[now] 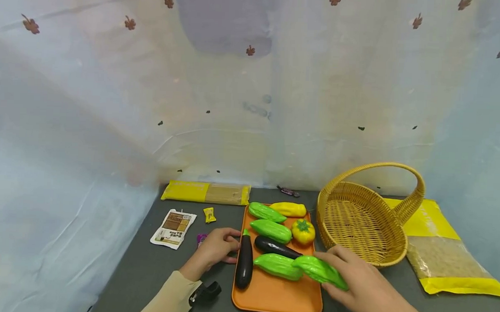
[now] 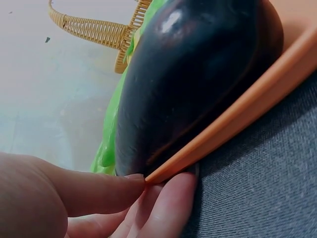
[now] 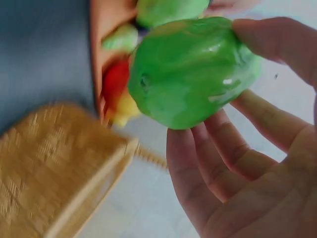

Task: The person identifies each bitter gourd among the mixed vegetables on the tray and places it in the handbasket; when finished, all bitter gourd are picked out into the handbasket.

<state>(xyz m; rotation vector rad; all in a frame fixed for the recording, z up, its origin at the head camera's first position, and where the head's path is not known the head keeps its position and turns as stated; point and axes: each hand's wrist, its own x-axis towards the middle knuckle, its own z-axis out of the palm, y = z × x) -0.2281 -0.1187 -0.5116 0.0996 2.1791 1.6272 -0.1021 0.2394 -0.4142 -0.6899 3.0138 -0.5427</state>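
Note:
My right hand [image 1: 355, 281] grips a bright green bitter melon [image 3: 190, 72] between thumb and fingers, over the right side of an orange tray [image 1: 278, 297]. The tray's left rim is pinched by my left hand [image 1: 215, 249], the thumb lying against the edge in the left wrist view. Just inside that rim lies a dark eggplant [image 1: 244, 262]. A second eggplant [image 1: 273, 247] slants across the middle, above another green bitter melon [image 1: 278, 266]. Two more bitter melons, a yellow tomato-like vegetable [image 1: 303, 232] and a long yellow vegetable [image 1: 288, 209] fill the tray's far half.
A wicker basket [image 1: 357, 224] with a tall handle stands right of the tray. Beyond it lies a large yellow bag [image 1: 441, 247]. A flat yellow packet [image 1: 205, 192], a white-and-brown pouch [image 1: 174, 228] and small wrapped candies [image 1: 209, 214] lie left and behind, near the hanging fabric.

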